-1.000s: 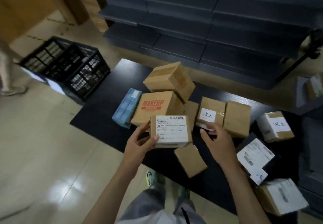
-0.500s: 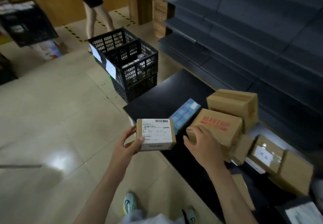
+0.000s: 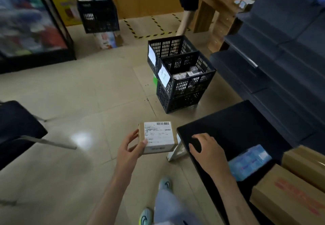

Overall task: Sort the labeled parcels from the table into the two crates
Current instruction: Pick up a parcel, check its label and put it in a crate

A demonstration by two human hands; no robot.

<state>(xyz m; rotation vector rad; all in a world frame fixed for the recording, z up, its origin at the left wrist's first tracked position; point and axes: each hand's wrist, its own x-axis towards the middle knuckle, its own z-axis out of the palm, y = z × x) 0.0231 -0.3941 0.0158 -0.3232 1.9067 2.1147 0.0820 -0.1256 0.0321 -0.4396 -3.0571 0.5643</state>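
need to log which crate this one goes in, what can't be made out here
Head view:
- Label text on the parcel: too small to read.
- Paper tag on the near crate: writing blurred.
- Floor of the far crate: hidden behind the near crate.
- Red-printed box on the table: cut off by the right edge, print blurred.

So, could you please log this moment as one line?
left hand: holds labeled parcel | right hand: open, at table corner | crates: on floor

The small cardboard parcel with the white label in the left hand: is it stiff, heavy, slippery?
Probably stiff: the parcel shows straight edges and flat faces. Likely light, since the left hand alone holds it by one side. The smooth-looking label under the thumb may be a little slippery.
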